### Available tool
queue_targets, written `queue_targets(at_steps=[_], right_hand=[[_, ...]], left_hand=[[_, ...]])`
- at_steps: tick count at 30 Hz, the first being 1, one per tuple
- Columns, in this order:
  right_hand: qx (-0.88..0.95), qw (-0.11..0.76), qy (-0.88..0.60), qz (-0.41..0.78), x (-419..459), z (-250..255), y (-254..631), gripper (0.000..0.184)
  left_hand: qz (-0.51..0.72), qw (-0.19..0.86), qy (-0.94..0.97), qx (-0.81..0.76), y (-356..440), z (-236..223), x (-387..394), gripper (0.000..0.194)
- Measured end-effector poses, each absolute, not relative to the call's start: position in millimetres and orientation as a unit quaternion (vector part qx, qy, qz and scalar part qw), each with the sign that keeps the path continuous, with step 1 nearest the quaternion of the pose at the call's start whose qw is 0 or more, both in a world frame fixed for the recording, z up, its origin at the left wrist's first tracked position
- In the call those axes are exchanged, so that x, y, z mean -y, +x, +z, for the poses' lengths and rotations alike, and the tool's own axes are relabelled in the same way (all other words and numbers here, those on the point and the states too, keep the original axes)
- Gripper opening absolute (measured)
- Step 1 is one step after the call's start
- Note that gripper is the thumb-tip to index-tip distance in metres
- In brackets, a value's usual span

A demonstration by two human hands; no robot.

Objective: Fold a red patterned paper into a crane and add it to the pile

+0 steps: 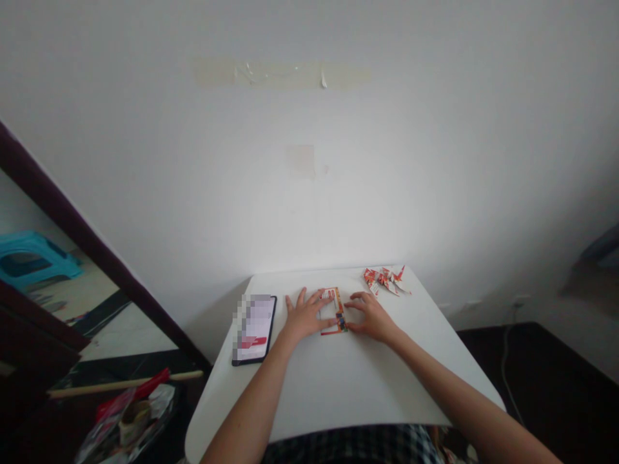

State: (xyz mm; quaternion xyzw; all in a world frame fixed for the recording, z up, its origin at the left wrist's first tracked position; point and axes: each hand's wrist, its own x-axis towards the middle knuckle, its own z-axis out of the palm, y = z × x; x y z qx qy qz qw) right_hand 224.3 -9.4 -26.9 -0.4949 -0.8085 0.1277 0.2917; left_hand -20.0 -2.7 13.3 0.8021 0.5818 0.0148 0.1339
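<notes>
A small sheet of printed paper point(342, 317), orange, red and white, lies flat on the white table point(358, 386). My left hand point(304, 316) rests over its left part with the fingers spread, pressing on the paper and hiding some of it. At the paper's right edge is my right hand point(371, 317), fingers apart and curved, the tips close to or touching that edge. Folded red-and-white paper pieces point(385, 280) sit together at the table's back right corner.
Left of my left hand lies a phone point(258, 328) with its screen lit, partly blurred. The table stands against a white wall point(309, 212). On the floor at left are a bin with rubbish point(135, 419) and, beyond a dark frame, a blue stool point(36, 258).
</notes>
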Motion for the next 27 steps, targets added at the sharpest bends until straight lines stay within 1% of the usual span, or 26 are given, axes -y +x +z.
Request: queue_targets(at_steps=[10,14,18,22,24,27], right_hand=[[0.809,0.296,-0.488,0.143,23.3,-23.7,227.0,0.052],[0.811,0.291,-0.488,0.142,18.7,-20.9,228.9,0.042],[0.832,0.278,-0.453,0.157,11.0,-11.4,227.9,0.034],[0.865,0.258,-0.397,0.165,2.5,-3.2,218.8,0.031],[0.871,0.250,-0.393,0.158,-1.0,-2.4,213.6,0.028],[0.868,0.258,-0.394,0.158,-4.7,-5.5,208.7,0.027]], left_hand=[[0.026,0.136,0.803,-0.580,-20.2,13.3,3.1,0.084],[0.050,0.134,0.800,-0.582,-18.6,10.9,2.8,0.081],[0.081,0.098,0.792,-0.597,-15.3,4.9,1.6,0.077],[0.098,0.062,0.784,-0.610,-14.4,0.3,-0.5,0.069],[0.102,0.051,0.781,-0.614,-15.4,-0.6,-1.4,0.066],[0.101,0.047,0.779,-0.617,-17.1,-0.6,-2.2,0.064]])
